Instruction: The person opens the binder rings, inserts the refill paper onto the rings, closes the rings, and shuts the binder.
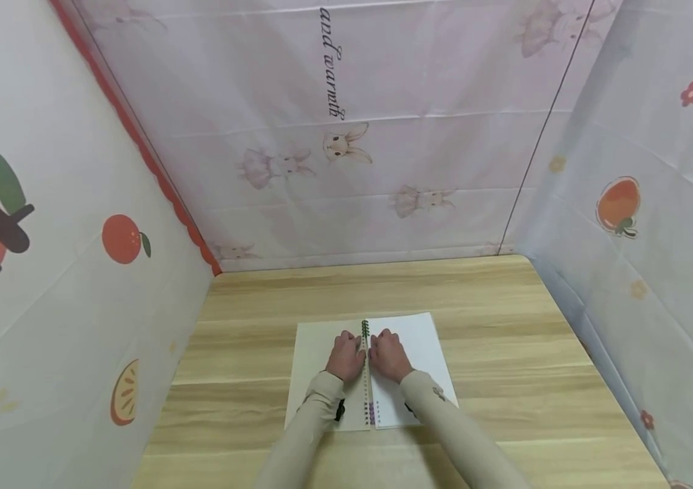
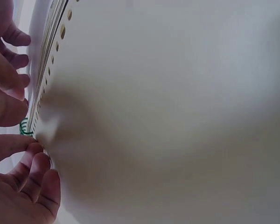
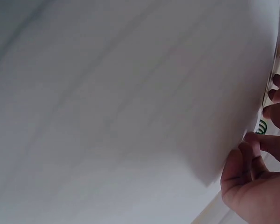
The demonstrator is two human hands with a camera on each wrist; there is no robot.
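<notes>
An opened ring-bound notebook lies on the table, with a cream left page [image 1: 316,370] and a white right page [image 1: 422,346]. Green binding rings [image 1: 365,329] show at the top of its spine and purple rings [image 1: 371,413] at the bottom. My left hand [image 1: 346,356] bends its fingers at the left page's punched edge, pinching it just below the green rings in the left wrist view. Opposite it, my right hand [image 1: 389,356] pinches the right page's inner edge with curled fingers [image 3: 246,161]. Both hands are close together across the spine; their fingertips are partly hidden from the head view.
The wood-grain table [image 1: 249,299] extends around the notebook on all sides. Printed cloth hangs along the left, behind and on the right, with the back cloth [image 1: 463,149] meeting the table's far edge.
</notes>
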